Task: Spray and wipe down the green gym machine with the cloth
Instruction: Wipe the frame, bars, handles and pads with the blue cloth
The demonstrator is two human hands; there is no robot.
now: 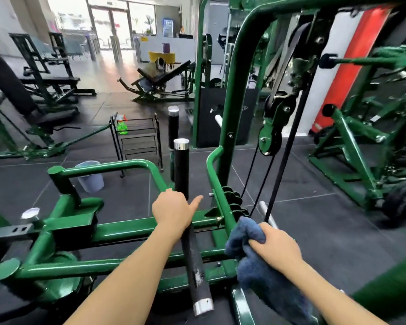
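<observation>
Right hand [275, 248] clutches one cloth [263, 273]; left hand [174, 211] grips bar [193, 256].

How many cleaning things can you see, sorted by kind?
Blue cloth, held in the right hand: 1
Green spray bottle, on the black rack: 1
Blue bucket, on the floor: 1
Total: 3
</observation>
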